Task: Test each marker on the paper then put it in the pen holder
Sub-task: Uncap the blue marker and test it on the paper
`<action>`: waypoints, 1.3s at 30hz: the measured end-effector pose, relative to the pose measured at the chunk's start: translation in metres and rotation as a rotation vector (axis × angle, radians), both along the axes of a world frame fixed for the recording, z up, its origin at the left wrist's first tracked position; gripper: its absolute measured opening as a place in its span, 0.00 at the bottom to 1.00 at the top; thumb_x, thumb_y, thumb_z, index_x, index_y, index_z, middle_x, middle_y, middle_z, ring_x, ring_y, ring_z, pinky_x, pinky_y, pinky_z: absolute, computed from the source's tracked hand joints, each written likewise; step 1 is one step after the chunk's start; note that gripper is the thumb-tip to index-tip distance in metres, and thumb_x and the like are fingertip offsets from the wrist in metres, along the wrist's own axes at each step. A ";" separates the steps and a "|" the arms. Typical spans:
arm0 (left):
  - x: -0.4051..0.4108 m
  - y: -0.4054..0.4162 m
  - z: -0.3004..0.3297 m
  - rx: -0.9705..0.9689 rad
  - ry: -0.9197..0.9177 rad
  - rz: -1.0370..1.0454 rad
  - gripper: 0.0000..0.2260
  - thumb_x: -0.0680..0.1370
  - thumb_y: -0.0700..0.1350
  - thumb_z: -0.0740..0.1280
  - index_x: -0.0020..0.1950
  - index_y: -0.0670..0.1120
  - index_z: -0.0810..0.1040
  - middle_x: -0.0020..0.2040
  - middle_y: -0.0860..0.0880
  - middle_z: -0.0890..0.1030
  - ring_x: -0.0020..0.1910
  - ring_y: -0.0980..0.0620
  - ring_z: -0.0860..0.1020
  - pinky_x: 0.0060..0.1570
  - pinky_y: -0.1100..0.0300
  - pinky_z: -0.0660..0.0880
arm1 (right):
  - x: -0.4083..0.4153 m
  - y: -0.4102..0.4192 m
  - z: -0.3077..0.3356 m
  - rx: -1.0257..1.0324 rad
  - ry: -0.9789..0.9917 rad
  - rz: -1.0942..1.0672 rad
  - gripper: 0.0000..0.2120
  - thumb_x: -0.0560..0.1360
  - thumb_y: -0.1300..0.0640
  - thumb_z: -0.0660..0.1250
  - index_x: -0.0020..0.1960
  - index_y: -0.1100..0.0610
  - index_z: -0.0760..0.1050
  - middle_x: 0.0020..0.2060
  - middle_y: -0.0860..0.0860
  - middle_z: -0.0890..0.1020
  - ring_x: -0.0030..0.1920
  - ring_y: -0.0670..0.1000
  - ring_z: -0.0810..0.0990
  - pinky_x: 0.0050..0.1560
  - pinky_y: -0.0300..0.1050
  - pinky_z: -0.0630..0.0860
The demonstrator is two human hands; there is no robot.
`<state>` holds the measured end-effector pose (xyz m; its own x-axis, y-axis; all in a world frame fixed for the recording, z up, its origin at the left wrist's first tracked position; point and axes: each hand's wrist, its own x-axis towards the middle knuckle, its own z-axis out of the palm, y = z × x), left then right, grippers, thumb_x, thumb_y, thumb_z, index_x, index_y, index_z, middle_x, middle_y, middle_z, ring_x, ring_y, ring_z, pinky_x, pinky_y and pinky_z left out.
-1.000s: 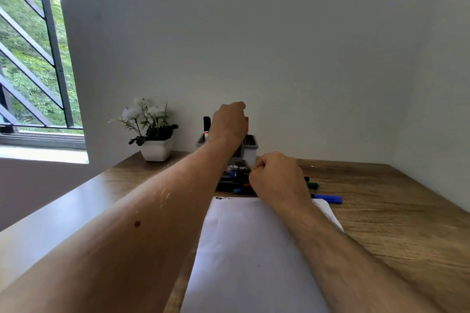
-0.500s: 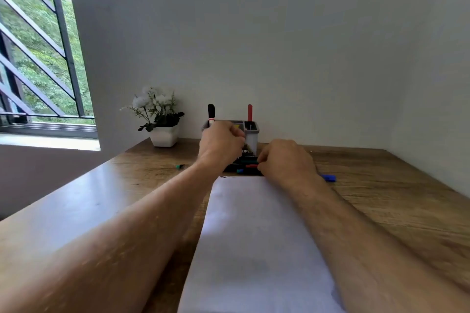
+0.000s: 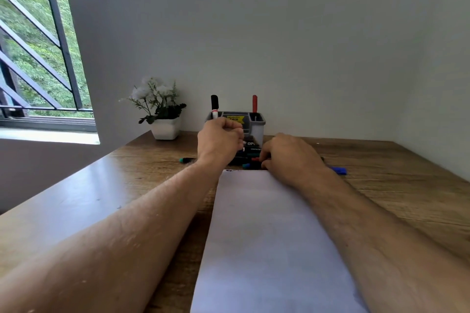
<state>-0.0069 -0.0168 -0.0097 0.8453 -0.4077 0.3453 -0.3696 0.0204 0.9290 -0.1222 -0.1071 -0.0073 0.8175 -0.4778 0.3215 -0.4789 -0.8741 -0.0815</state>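
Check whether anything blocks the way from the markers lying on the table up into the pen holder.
The left hand hangs right in front of the pen holder, above the pile of markers that the right hand rests on. Nothing else visible blocks the holder's top.

Both forearms are reaching forward side by side, bare and almost parallel. The left hand [image 3: 220, 140] is hanging raised with its fingers curled in toward the palm, and what lies inside the curl cannot be seen. The right hand [image 3: 288, 155] is lying lower, knuckles up, its fingertips [image 3: 263, 159] bending down and hidden under the hand.
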 end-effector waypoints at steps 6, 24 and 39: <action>-0.005 -0.001 -0.002 0.023 0.022 -0.036 0.03 0.78 0.40 0.70 0.46 0.48 0.81 0.43 0.49 0.85 0.42 0.52 0.84 0.42 0.61 0.82 | -0.001 0.002 0.000 0.025 0.016 0.028 0.12 0.78 0.51 0.68 0.61 0.48 0.80 0.58 0.52 0.76 0.54 0.52 0.76 0.56 0.47 0.74; -0.002 0.005 0.010 -0.233 -0.017 0.107 0.16 0.75 0.32 0.60 0.56 0.49 0.76 0.48 0.51 0.83 0.50 0.52 0.81 0.51 0.53 0.81 | 0.008 -0.003 -0.003 0.390 -0.594 0.222 0.09 0.84 0.56 0.56 0.62 0.54 0.71 0.54 0.48 0.76 0.47 0.43 0.75 0.40 0.32 0.68; -0.008 -0.002 0.007 -0.304 0.506 -0.363 0.09 0.81 0.34 0.62 0.57 0.40 0.78 0.55 0.40 0.81 0.53 0.45 0.83 0.47 0.57 0.83 | 0.000 -0.001 0.015 1.371 -1.205 0.277 0.07 0.77 0.67 0.65 0.49 0.57 0.70 0.42 0.59 0.86 0.37 0.58 0.87 0.35 0.48 0.83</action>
<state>-0.0144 -0.0189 -0.0022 0.7611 -0.6426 0.0880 0.1871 0.3474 0.9188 -0.1225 -0.1080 0.0081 0.5579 -0.7851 0.2692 0.4992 0.0583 -0.8645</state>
